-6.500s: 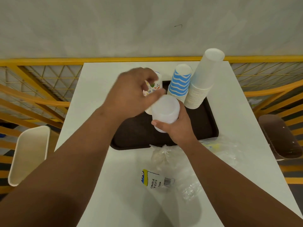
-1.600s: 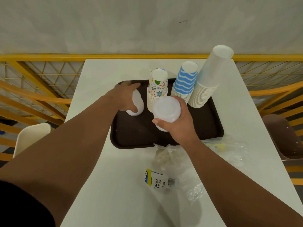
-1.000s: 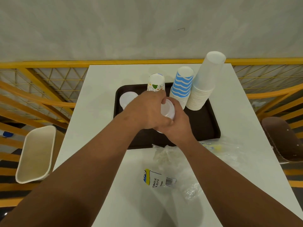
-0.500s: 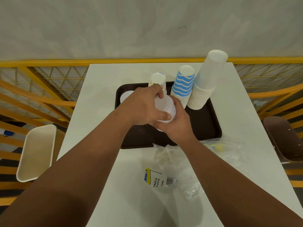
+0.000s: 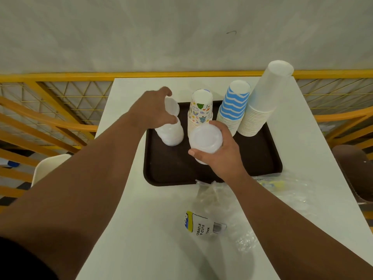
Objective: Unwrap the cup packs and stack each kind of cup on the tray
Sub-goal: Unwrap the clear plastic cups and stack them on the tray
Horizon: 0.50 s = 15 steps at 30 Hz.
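**Clear cups go onto the tray, 1 at a time**

The left hand (image 5: pixel 153 112) reaches over the far-left corner of the brown tray (image 5: pixel 167 170) and pinches a single clear cup (image 5: pixel 172 106) between thumb and fingertips, its grip narrow around the cup. The cup is held upside down just above a short clear stack (image 5: pixel 171 134) that stands on the tray's left side; whether the 2 touch cannot be told.

The right hand (image 5: pixel 218 152) holds a bundle of clear cups (image 5: pixel 205 140) above the middle of the tray, fingers and thumb curled round its side, the closed bottoms facing the camera.

3 taller stacks stand upside down along the tray's far edge. From left to right: a patterned stack (image 5: pixel 200 110) just beside the clear one, a blue-striped stack (image 5: pixel 234 106), and a tall plain white stack (image 5: pixel 264 102) that leans toward the right.

The tray sits on a white worktop (image 5: pixel 141 229). Near the person, crumpled clear wrappers (image 5: pixel 252 211) lie on the worktop, 1 with a printed label (image 5: pixel 198 225) in blue, yellow and white. A yellow railing (image 5: pixel 60 77) runs behind the worktop.
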Tool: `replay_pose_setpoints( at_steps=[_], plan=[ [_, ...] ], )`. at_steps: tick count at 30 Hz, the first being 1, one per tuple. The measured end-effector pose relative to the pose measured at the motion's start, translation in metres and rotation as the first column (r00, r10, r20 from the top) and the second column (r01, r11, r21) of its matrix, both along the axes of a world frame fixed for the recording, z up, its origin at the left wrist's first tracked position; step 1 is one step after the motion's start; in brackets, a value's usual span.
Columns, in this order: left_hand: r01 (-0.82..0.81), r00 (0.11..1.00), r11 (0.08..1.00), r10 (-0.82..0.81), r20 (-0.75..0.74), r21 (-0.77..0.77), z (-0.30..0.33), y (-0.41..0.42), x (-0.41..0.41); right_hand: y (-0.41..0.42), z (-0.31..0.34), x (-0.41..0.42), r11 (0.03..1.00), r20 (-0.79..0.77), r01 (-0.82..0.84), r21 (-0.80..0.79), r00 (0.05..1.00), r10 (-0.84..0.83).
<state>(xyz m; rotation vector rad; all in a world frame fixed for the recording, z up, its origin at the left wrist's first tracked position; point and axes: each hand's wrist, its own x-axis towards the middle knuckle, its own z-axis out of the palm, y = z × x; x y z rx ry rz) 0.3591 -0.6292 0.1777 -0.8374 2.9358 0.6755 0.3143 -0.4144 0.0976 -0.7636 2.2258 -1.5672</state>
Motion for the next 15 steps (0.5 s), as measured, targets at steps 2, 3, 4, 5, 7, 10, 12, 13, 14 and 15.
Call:
replay_pose_setpoints(
  at_steps=[2,3,4,5,7,10,12,13,14,15],
  plan=[
    [0.032,0.997,0.999,-0.032,0.073,0.000,-0.015,-0.004,-0.005,0.000,-0.001,-0.001,1.000,-0.004,0.006,0.008,1.000,-0.006],
    [0.040,0.994,0.999,-0.041,0.099,0.009,-0.022,-0.006,-0.006,0.000,-0.001,-0.001,1.000,-0.003,0.009,0.011,1.000,-0.009],
    [0.046,0.992,0.999,-0.048,0.118,0.019,-0.028,-0.008,-0.008,0.001,-0.001,-0.002,1.000,0.000,0.011,0.012,1.000,-0.011],
    [0.051,0.990,0.998,-0.055,0.128,0.029,-0.032,-0.010,-0.009,0.001,-0.001,-0.002,1.000,0.002,0.012,0.016,1.000,-0.012],
    [0.062,0.988,0.997,-0.067,0.135,0.043,-0.039,-0.011,-0.010,0.002,0.000,-0.001,0.999,-0.002,0.007,0.034,1.000,-0.007],
    [0.083,0.983,0.996,-0.085,0.165,0.019,-0.045,-0.010,-0.012,0.003,0.002,-0.001,0.999,-0.010,0.010,0.038,1.000,-0.009],
    [0.097,0.978,0.995,-0.095,0.187,-0.001,-0.050,-0.007,-0.012,0.003,0.004,-0.002,0.999,-0.017,0.009,0.035,1.000,-0.008],
    [0.102,0.976,0.995,-0.098,0.196,-0.009,-0.051,-0.007,-0.012,0.002,0.004,-0.002,0.999,-0.018,0.006,0.038,1.000,-0.005],
    [0.109,0.974,0.994,-0.102,0.204,-0.019,-0.053,-0.006,-0.012,0.003,0.004,-0.003,0.999,-0.018,0.004,0.040,1.000,-0.003],
    [0.116,0.971,0.993,-0.107,0.212,-0.031,-0.054,-0.006,-0.012,0.003,0.004,-0.004,0.999,-0.017,0.002,0.039,1.000,-0.002]
  ],
)
